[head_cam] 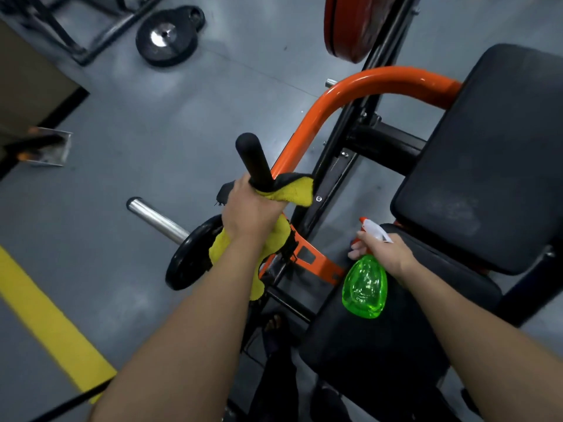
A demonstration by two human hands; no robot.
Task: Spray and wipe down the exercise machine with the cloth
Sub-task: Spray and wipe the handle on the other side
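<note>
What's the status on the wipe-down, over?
Left hand grips cloth around handle. Right hand holds sprayer. Nothing blocking handle.

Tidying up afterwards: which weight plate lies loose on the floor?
The black plate at upper left, flat on the floor; the other black plate sits on the chrome peg.

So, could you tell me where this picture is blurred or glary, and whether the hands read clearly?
Head view: the left hand, gripping the yellow cloth round the black handle, and the right hand, holding the green spray bottle, are sharp; the metal box at the left edge is smeared; light glares off the orange tube and the chrome bar.
</note>
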